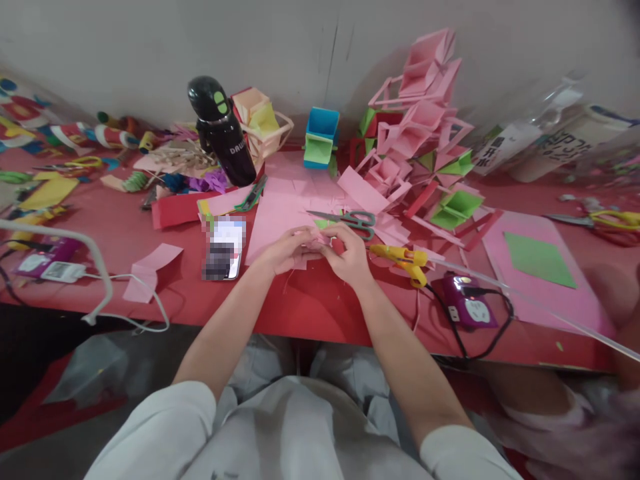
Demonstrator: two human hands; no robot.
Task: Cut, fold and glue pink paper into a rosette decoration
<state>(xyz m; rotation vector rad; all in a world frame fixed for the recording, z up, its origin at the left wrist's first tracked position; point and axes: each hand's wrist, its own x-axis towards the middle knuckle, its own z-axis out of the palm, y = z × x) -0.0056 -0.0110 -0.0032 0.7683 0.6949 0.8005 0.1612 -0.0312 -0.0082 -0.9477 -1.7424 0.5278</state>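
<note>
Close together over the red table's front half, my left hand [287,251] and my right hand [349,255] pinch a small piece of pink paper [315,241] between their fingertips. Most of that piece is hidden by the fingers. Just beyond them, grey-handled scissors [357,219] lie on pink paper sheets [280,193]. A yellow glue gun [400,257] rests to the right of my right hand, its cord running to a purple power box [469,303]. Left of my left hand lies a phone [227,250], partly pixelated.
Pink and green folded-paper boxes [420,127] are stacked at the back right. A black bottle [225,137] and a green utility knife [253,193] are at the back left. A green square [540,259] lies on pink paper at right, beside a blurred person's arm [627,320].
</note>
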